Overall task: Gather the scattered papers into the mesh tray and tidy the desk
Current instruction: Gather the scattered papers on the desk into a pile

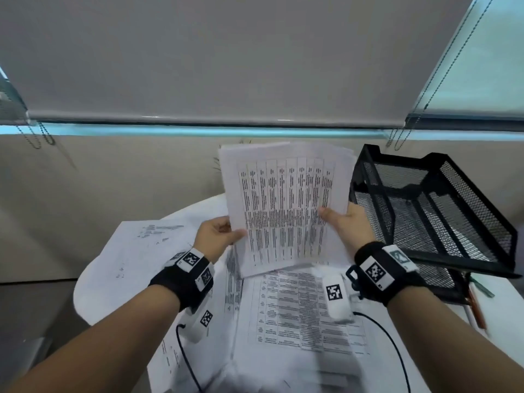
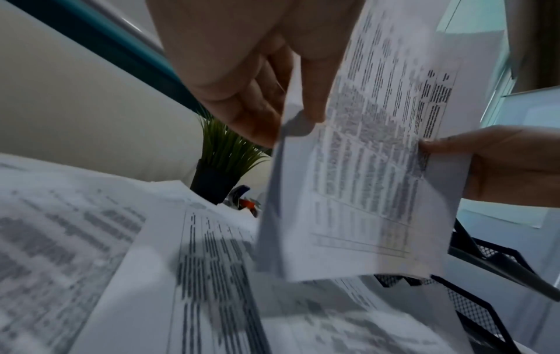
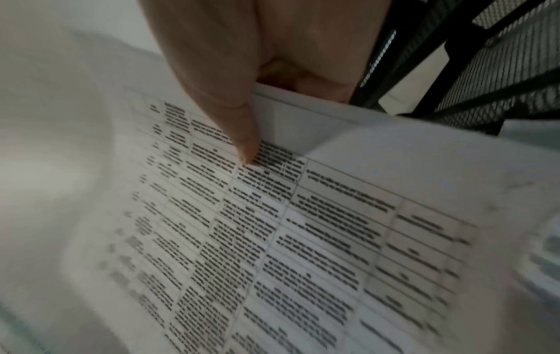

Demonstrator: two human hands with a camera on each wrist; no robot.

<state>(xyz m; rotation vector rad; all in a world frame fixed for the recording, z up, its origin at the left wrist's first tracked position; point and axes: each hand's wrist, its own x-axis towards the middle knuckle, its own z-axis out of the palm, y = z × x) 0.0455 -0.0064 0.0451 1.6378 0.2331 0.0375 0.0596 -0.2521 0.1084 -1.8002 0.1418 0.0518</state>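
Papers are partly gathered: the left hand and right hand each pinch a side of a lifted stack beside the unfilled mesh tray, while more sheets lie scattered on the table.

No wording is coming through legibly anywhere. The stack of papers is showing printed tables with ruled columns, but the lettering is blurring into dark dashes in all three views. The loose sheets lying on the surface are carrying similar tables, equally unreadable. The wrist bands are wearing square black-and-white coded markers, which are patterns and not letters or numbers.
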